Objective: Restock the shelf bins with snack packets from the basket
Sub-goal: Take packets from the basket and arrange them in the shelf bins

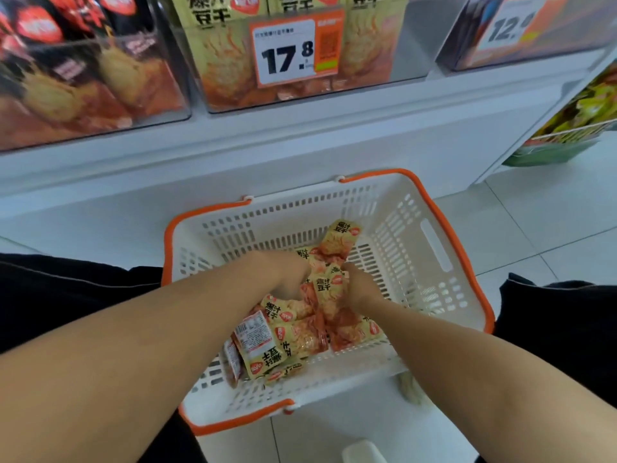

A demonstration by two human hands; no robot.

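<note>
step: gather snack packets (320, 295) mid-basket (434, 242) | left hand (287, 275), right hand (359, 289): fingers curled around packets | tip: scoop evenly, lift together

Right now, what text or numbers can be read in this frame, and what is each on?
"17.8": price tag on the middle clear shelf bin.
"12." with a cut-off digit: price tag on the right-hand bin.
"爆汁豆干": yellow snack packets in the white basket, and on packets in the middle bin.
Small print, the QR code and the packets' red logos: too blurred to read.
</note>
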